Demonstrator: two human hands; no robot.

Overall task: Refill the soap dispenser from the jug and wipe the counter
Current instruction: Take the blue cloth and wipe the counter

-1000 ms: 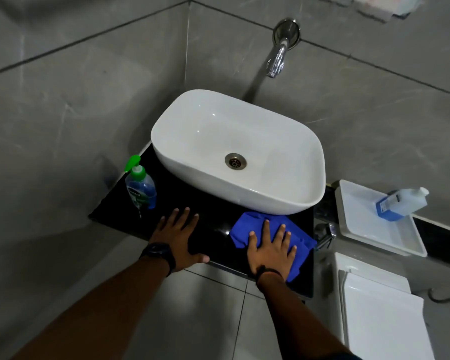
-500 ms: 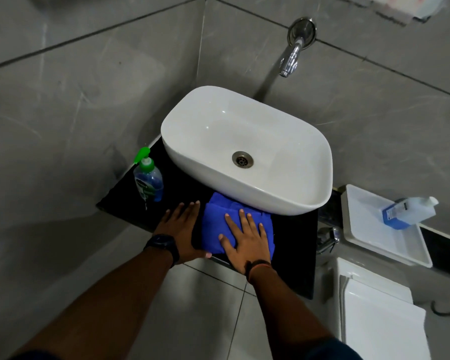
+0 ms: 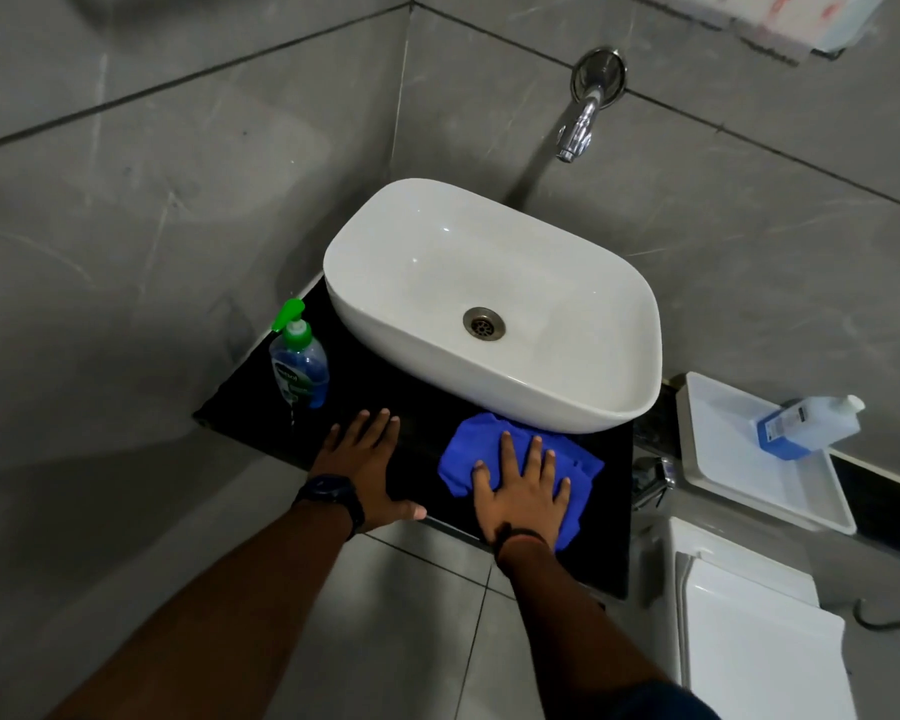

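A soap dispenser [image 3: 299, 362] with a green pump and blue liquid stands at the left end of the black counter [image 3: 427, 407]. My left hand [image 3: 365, 465] lies flat on the counter's front edge, fingers spread, holding nothing. My right hand [image 3: 523, 488] presses flat on a blue cloth [image 3: 476, 444] in front of the white basin [image 3: 489, 304]. The refill jug [image 3: 811, 420], clear with a blue label, lies on its side in a white tray [image 3: 718, 459] at the right.
A chrome tap [image 3: 580, 122] juts from the tiled wall above the basin. A chrome valve [image 3: 650, 478] sits beside the counter's right end. A white toilet cistern [image 3: 749, 615] stands at the lower right. Grey floor tiles lie below the counter.
My right hand slid the blue cloth left toward my left hand, then back right along the counter front. My left hand stayed planted on the counter.
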